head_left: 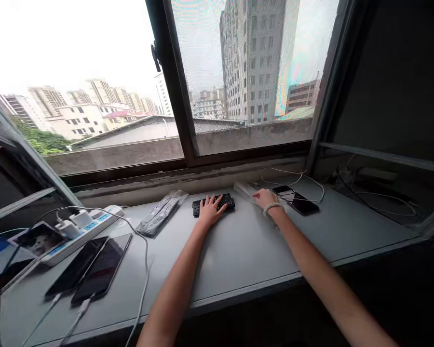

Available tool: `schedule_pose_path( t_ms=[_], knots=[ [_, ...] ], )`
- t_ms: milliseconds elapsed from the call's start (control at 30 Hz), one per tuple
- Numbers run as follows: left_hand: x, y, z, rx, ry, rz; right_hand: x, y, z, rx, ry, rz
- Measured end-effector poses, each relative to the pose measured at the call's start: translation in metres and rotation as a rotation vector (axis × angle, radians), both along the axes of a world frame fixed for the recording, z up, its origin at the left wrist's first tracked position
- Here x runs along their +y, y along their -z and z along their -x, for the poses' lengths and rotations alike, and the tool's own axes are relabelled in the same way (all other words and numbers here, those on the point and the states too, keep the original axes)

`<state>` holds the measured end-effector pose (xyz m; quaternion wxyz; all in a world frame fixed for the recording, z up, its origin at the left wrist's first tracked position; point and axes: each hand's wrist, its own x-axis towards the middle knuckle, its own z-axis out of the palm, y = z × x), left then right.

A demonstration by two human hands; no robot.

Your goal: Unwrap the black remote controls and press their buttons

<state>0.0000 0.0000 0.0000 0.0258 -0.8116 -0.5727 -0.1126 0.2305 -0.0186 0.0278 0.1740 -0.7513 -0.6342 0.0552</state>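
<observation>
My left hand (210, 210) lies with spread fingers on a black remote control (227, 201), which rests crosswise on the grey desk. To its right, my right hand (266, 198), with a beaded bracelet (273, 207) at the wrist, pinches the near end of a clear plastic sleeve (245, 191). The sleeve slants away toward the window. Left of the remote, plastic-wrapped dark items (161, 213) lie flat; I cannot make out exactly what is inside. Close to my right hand, on its right, is a black phone (305, 204).
A white power strip (94, 226) with plugs stands at the left. Two dark tablets or phones (103, 265) lie in front of it with cables attached. A white cable (146, 270) loops over the desk's front edge (246, 291). Another thin cable (321, 190) curls at the right.
</observation>
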Motion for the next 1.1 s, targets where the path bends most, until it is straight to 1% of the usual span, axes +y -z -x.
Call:
schedule_pose_path(
  t_ms=[233, 467, 667, 933, 1100],
  knots=[
    [-0.003, -0.003, -0.002, 0.003, 0.002, 0.005, -0.005, -0.002, 0.002, 0.008, -0.045, 0.041],
    [-0.005, -0.006, -0.003, 0.011, 0.003, 0.021, -0.005, -0.001, 0.002, 0.026, -0.032, -0.024],
    [-0.004, -0.006, -0.003, 0.019, 0.002, 0.023, -0.004, 0.0, 0.005, 0.02, -0.03, -0.031],
    [-0.005, -0.005, -0.002, -0.006, 0.013, 0.027, 0.0, 0.009, 0.011, -0.06, -0.08, -0.08],
    [-0.005, -0.004, -0.002, -0.007, 0.012, 0.019, 0.001, 0.011, 0.014, -0.082, -0.093, -0.077]
  ],
)
